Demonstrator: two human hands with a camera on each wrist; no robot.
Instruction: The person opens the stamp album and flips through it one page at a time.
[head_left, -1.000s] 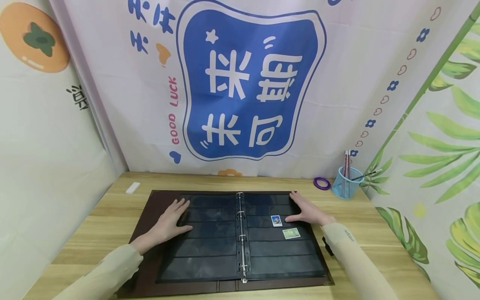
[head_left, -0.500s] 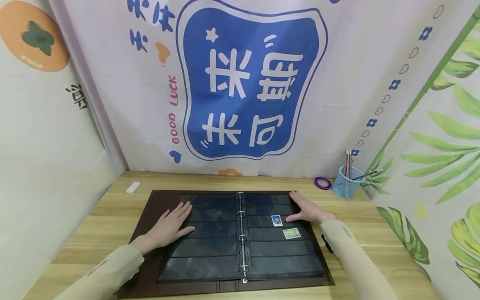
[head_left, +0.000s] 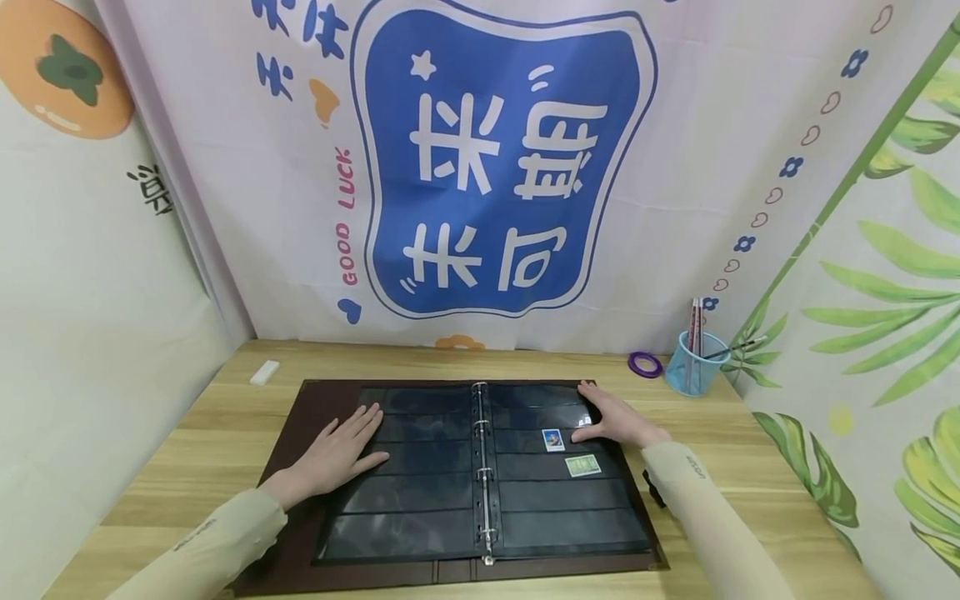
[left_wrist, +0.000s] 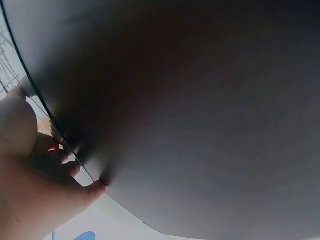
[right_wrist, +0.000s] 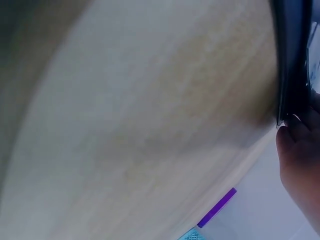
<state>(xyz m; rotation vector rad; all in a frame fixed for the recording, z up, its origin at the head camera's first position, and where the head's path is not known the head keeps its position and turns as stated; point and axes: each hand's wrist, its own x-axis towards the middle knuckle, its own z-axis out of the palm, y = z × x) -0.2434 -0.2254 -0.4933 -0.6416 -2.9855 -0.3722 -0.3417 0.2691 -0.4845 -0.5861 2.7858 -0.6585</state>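
A dark brown ring-binder stamp album (head_left: 315,417) lies spread on the table, with black pocket pages either side of its metal rings (head_left: 483,475). Two stamps sit on the right-hand page: a small blue one (head_left: 553,440) and a green one (head_left: 583,466). My left hand (head_left: 337,454) rests on the outer part of the left page (head_left: 420,492), fingers extended and thumb apart. Over at the album's upper right edge, my right hand (head_left: 617,418) touches the page with thumb and fingers spread. In both wrist views, the left hand (left_wrist: 40,185) and right hand (right_wrist: 302,160) appear beside dark album surfaces.
A white eraser-like block (head_left: 265,372) lies at the back left of the wooden table (head_left: 172,467). Toward the back right are a purple ring (head_left: 645,365) and a blue mesh cup (head_left: 692,371) holding pencils. Printed cloth walls (head_left: 300,250) enclose the table.
My left hand has settled slightly lower and flatter onto the left page, its fingers closer together. The right hand, album and stamps have stayed in place.
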